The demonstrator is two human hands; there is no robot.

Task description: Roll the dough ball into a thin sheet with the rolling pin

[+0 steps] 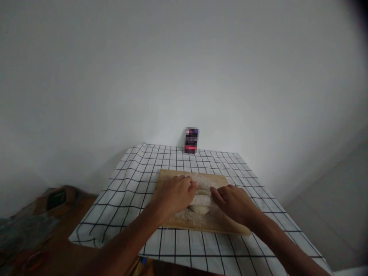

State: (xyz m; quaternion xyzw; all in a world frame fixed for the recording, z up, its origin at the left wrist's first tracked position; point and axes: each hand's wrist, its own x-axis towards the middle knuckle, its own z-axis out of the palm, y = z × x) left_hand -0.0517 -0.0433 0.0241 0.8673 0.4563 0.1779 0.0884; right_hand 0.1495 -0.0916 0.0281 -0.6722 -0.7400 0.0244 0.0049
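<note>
A pale piece of dough (200, 209) lies flat on a wooden board (163, 175), with loose flour spread around it. Across the dough runs a light, flour-dusted rolling pin (202, 200); its ends are hidden by my hands. My left hand (180, 191) is closed over the pin's left end, fingers curled. On the other side my right hand (232, 200) grips the right end, its thumb pointing inward. The dough shows both in front of the pin and behind it.
A white tablecloth with black grid lines (135, 180) covers the table. At its far edge, against the white wall, stands a blurred dark packet or screen (191, 140). On the floor at left are a cardboard box (56, 201) and clear plastic wrapping (24, 232).
</note>
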